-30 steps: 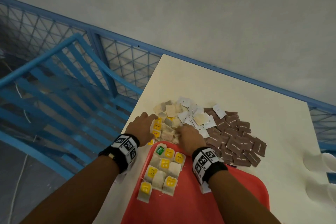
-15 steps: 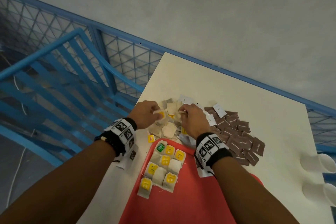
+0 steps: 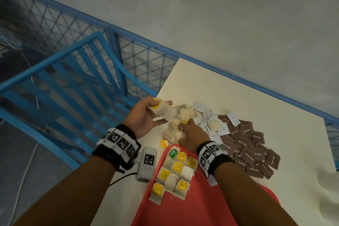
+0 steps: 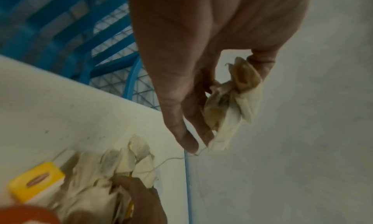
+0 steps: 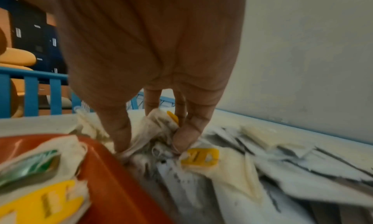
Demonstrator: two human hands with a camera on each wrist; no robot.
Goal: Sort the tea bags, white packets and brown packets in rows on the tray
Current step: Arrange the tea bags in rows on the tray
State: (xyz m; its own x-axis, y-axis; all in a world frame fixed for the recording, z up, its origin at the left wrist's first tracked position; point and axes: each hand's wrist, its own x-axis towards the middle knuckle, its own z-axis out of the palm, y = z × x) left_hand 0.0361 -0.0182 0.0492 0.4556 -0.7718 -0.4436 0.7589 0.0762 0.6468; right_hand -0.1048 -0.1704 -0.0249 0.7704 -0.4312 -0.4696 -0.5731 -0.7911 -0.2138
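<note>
My left hand is raised palm-up over the table's left edge and grips a bunch of tea bags with a yellow tag; the left wrist view shows the same tea bags between thumb and fingers. My right hand is down in the loose tea bag pile, and its fingertips pinch a tea bag there. Several tea bags lie in rows on the red tray. White packets and brown packets lie to the right.
The cream table ends at a blue railing on the left and a grey wall behind. A loose yellow tag lies by the tray's corner. White cups show at the right edge.
My left hand has lifted out of the pile, turned palm-up and carries a bunch of tea bags. My right hand has dropped back toward the pile near the tray.
</note>
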